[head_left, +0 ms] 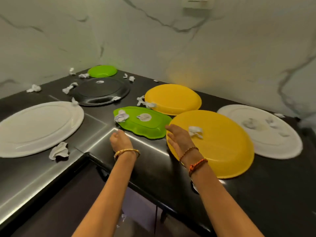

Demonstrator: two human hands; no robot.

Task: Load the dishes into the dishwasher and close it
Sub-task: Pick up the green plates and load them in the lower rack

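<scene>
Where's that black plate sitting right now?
The black plate lies toward the back left of the dark counter, just in front of the small green bowl and behind the big white platter.

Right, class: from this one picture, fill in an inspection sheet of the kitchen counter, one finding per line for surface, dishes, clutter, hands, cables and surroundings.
Surface: black L-shaped counter, glossy, with a corner seam.
Job's things: two yellow plates, green leaf tray, green bowl, black plate, two white platters; none loaded, dishwasher not in view.
Clutter: crumpled paper scraps on the counter and on several dishes.
Hands: left hand loosely curled near the tray, holding nothing; right hand open at the near yellow plate's rim.
Cables: nothing seen.
Surroundings: marble-look wall, wall socket.
</scene>
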